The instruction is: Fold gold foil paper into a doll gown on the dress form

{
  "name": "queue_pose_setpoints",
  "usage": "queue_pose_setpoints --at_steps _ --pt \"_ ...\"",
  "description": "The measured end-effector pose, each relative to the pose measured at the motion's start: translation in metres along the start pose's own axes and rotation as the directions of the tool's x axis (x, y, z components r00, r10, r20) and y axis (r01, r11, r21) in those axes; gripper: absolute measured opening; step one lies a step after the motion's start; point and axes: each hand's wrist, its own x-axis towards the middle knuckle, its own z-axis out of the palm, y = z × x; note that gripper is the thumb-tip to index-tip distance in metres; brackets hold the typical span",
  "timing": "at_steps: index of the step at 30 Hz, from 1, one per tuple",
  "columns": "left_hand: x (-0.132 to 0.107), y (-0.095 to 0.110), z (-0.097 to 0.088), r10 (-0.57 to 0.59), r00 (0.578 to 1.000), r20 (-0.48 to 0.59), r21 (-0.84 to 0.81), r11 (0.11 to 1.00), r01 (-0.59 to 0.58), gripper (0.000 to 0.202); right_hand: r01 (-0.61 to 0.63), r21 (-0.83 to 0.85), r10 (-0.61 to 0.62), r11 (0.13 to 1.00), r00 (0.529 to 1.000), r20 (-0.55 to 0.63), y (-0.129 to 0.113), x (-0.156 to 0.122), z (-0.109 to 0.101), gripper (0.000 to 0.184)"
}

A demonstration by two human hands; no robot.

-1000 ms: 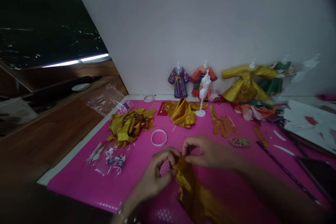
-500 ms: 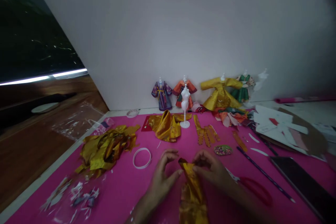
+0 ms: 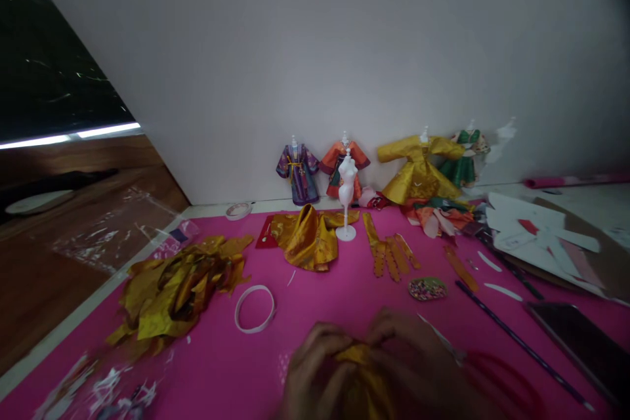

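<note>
Low at the bottom middle, both hands are bunched around a piece of shiny gold fabric [image 3: 365, 377]. My left hand [image 3: 315, 371] has its fingers curled onto the cloth's left side. My right hand [image 3: 413, 367] pinches the cloth's top from the right. Both hands are blurred by motion. They work over a pink mat [image 3: 315, 305]. A white tape ring [image 3: 254, 308] lies just to the upper left of my left hand.
A heap of gold fabric scraps [image 3: 172, 289] lies left. A folded gold cloth [image 3: 308, 239], a bare white mannequin [image 3: 347, 193] and gold strips [image 3: 391, 252] sit mid-mat. Several dressed miniature mannequins [image 3: 418, 170] line the wall. Paper patterns [image 3: 541, 233], a pencil [image 3: 512, 338] and a dark tablet [image 3: 581, 348] lie right.
The view has tilted up, so my hands and the gold fabric sit lower in the frame. The hands have closed in tighter on the cloth's top.
</note>
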Motion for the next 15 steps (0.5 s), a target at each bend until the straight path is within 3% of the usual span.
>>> queue_pose_setpoints --at_steps 4,8,12,15 --pt "0.0 0.009 -0.004 -0.044 0.999 0.02 0.06 0.997 0.043 0.022 0.118 -0.125 -0.123 0.985 0.992 -0.036 -0.001 -0.003 -0.001 0.006" --pt "-0.004 0.007 -0.009 0.026 0.999 -0.031 0.052 0.998 -0.024 0.025 0.226 -0.229 -0.232 0.947 0.973 0.004 0.001 -0.001 0.0 0.008" --pt "-0.006 0.008 -0.014 0.029 0.999 0.043 0.072 0.997 -0.032 0.019 0.21 -0.29 -0.213 0.934 0.977 0.02 0.006 -0.006 0.003 0.017" --pt "-0.004 0.012 -0.015 0.004 0.999 0.032 0.102 0.995 -0.007 0.014 0.171 -0.326 -0.171 0.93 0.985 0.028 0.007 -0.015 0.004 0.018"
